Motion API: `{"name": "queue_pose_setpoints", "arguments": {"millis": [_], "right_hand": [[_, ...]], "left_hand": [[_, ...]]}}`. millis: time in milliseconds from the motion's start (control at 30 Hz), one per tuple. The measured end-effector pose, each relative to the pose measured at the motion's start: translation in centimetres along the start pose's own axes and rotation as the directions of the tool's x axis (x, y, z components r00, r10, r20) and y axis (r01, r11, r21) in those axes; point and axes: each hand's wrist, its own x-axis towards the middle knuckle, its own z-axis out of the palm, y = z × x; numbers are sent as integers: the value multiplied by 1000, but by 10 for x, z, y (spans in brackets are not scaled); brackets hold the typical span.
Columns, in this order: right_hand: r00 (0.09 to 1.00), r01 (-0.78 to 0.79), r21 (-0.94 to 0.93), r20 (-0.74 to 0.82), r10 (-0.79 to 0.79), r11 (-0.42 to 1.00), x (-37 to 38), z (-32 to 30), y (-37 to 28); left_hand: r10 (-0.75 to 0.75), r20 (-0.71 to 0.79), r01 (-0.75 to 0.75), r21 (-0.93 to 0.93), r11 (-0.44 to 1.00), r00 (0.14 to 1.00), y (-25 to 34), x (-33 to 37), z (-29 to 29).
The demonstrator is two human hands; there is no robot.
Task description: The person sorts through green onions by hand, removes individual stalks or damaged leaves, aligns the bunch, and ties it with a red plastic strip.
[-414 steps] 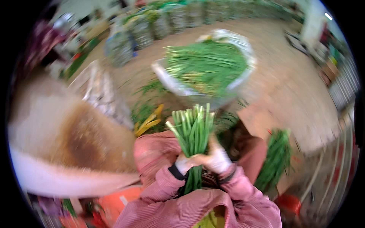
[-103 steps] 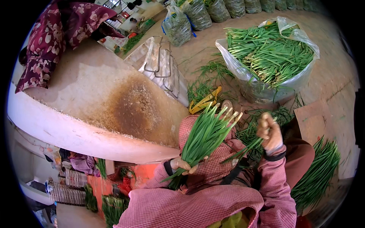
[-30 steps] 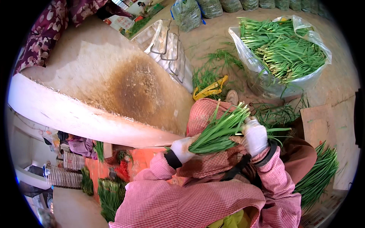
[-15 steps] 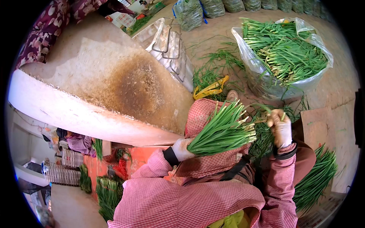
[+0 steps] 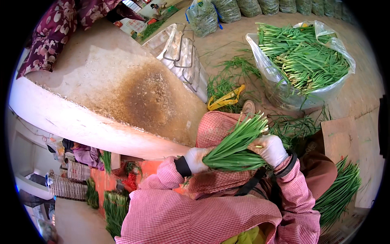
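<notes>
A bunch of green garlic chives lies across my lap, its pale cut ends toward the upper right. My left hand, in a white glove, is closed round the leafy end. At the pale-stem end my right hand, gloved too, has its fingers bent in on the stems. Part of its grip is hidden by the leaves and the hand itself. Loose chive leaves litter the ground beyond my right hand. Another pile of chives lies to my right.
A clear plastic bag full of chives stands ahead on the right. Left of me is a large stained slab, with a white crate beside it. A yellow strap lies near my shoe. Filled bags line the back.
My right hand has come in from the right, where it held a few loose strands apart, and now grips the stem end of the bunch. My left hand keeps its hold.
</notes>
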Motion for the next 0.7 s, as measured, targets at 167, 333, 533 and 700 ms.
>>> {"name": "queue_pose_setpoints", "arguments": {"millis": [167,333,533,700], "right_hand": [[883,-359,728,61,466,584,-25,-14,24],[675,-208,849,-235,700,486,-53,-46,93],[813,-268,37,-527,247,963,-23,-69,12],[994,-86,-171,-74,75,982,7,-27,4]], "left_hand": [[272,-280,-68,572,817,921,-37,-7,-4],[428,-333,-44,745,666,840,-14,-12,-7],[381,-308,27,807,590,872,-17,-18,-7],[337,-287,46,818,574,897,-4,-14,-6]]}}
